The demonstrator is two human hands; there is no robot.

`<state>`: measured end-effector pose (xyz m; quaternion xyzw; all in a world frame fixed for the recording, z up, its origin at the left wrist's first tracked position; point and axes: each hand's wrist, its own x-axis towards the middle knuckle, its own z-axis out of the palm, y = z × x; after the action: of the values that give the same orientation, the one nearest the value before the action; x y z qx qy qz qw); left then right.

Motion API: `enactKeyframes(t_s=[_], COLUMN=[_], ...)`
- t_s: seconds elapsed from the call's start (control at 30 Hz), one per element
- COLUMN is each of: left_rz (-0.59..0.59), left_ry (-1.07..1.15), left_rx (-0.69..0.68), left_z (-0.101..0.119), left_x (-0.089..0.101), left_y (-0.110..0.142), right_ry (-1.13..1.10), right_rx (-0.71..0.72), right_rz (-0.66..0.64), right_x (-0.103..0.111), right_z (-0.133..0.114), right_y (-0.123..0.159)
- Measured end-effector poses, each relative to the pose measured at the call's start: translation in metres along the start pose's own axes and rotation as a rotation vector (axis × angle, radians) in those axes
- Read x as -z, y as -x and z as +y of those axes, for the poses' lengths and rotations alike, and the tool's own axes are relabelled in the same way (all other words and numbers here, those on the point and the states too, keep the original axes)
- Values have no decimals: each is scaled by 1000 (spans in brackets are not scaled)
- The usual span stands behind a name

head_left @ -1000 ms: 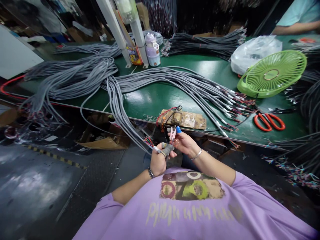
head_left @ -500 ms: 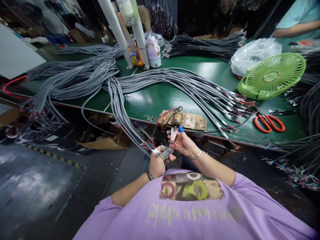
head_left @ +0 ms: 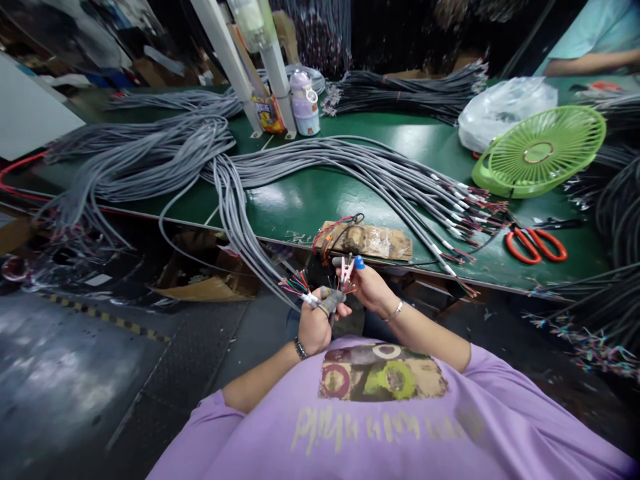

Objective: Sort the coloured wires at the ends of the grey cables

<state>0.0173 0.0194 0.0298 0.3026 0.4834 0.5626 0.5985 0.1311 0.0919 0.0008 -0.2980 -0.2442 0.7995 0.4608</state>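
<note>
My left hand (head_left: 316,328), with grey covers on its thumb and finger, is closed around the stripped end of a grey cable. Fine coloured wires (head_left: 300,285) fan out beside it, from white-sleeved cable ends. In my right hand (head_left: 373,288), a small pale pink clip (head_left: 347,268) is pinched between thumb and fingers; one fingertip wears a blue cover. The clip's two arms stand apart in a V just above the thin wires rising from my left hand. Whether it touches them I cannot tell. Long grey cables (head_left: 250,233) hang from the bench down to my left hand.
On the green bench (head_left: 280,207) are a wooden block (head_left: 385,241) with wires, red-handled scissors (head_left: 536,245), a green fan (head_left: 543,153), a plastic bag (head_left: 505,113) and a lilac bottle (head_left: 305,103). Another person's arm (head_left: 590,63) shows at the far right.
The pink clip has turned in my right hand, and its two arms now show apart. My left hand keeps nearly the same place and grip. The view has shifted slightly.
</note>
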Motion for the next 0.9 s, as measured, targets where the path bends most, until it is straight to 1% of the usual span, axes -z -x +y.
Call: enactKeyframes(t_s=[0.07,0.13,0.23,0.37,0.47,0.53,0.6,0.63,0.73,0.8,0.9], left_rz=[6,20,35,27,9,-6,-19,-21,-45,-120,-267], left_ry=[1,-7,-28,-41,-44,-59,-90,-114,-225,-324,-449], left_rx=[7,13,16,7,-16,-37,-56,-64,-73,-58,-6], left_z=[-1,-2,-4,-5,-7,-10,-14,-16,-19,-18,-16], left_x=[0,0,0,3,7,11,17,19,25,28,29], left_y=[-2,-3,-4,-3,0,2,3,4,4,3,1], right_ry=[-68,-125,-165,-161,-127,-55,66,140,364,443,500], right_rx=[-98,-139,-133,-131,-155,-179,-178,-156,-32,17,5], right_rz=[1,14,29,37,-8,-74,-137,-157,-176,-215,-320], right_x=[-1,-2,-4,-5,-2,2,6,8,8,6,4], right_z=[-2,-4,-4,-2,-1,0,1,1,0,-3,-8], right_y=[-3,-6,-8,-5,2,9,19,24,36,41,43])
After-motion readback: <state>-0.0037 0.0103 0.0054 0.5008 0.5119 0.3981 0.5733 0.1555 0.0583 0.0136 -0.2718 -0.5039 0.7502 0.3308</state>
